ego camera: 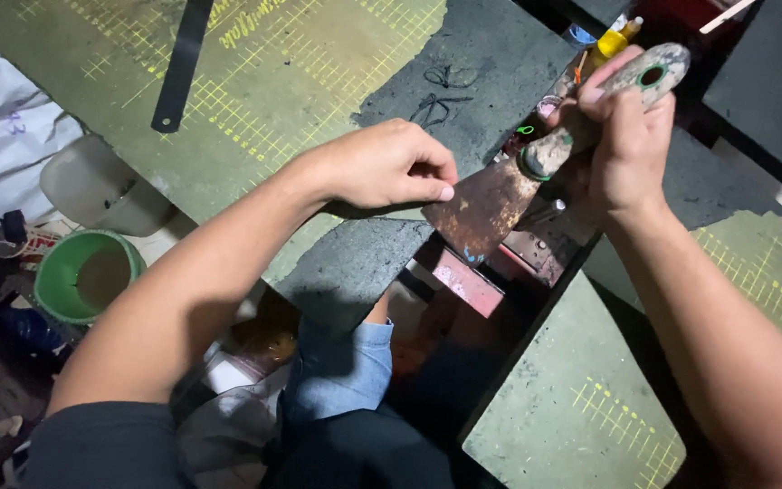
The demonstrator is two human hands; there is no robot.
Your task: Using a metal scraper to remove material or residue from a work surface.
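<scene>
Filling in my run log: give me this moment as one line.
right hand: grips putty knife handle | left hand: fingertips pinch blade edge | below: cutting mat

A worn green cutting mat (255, 81) with a yellow grid covers the work surface, its dark underlayer showing through in patches. A black strap (181, 63) lies across it. Lower left — a green bucket (56, 281) beside a pale plastic container (101, 186). A yellow-capped bottle (610, 41) stands at the top.

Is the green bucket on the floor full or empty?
Partly filled. The green bucket is upright and brownish liquid covers its bottom, well below the rim. How deep it is cannot be told.
</scene>
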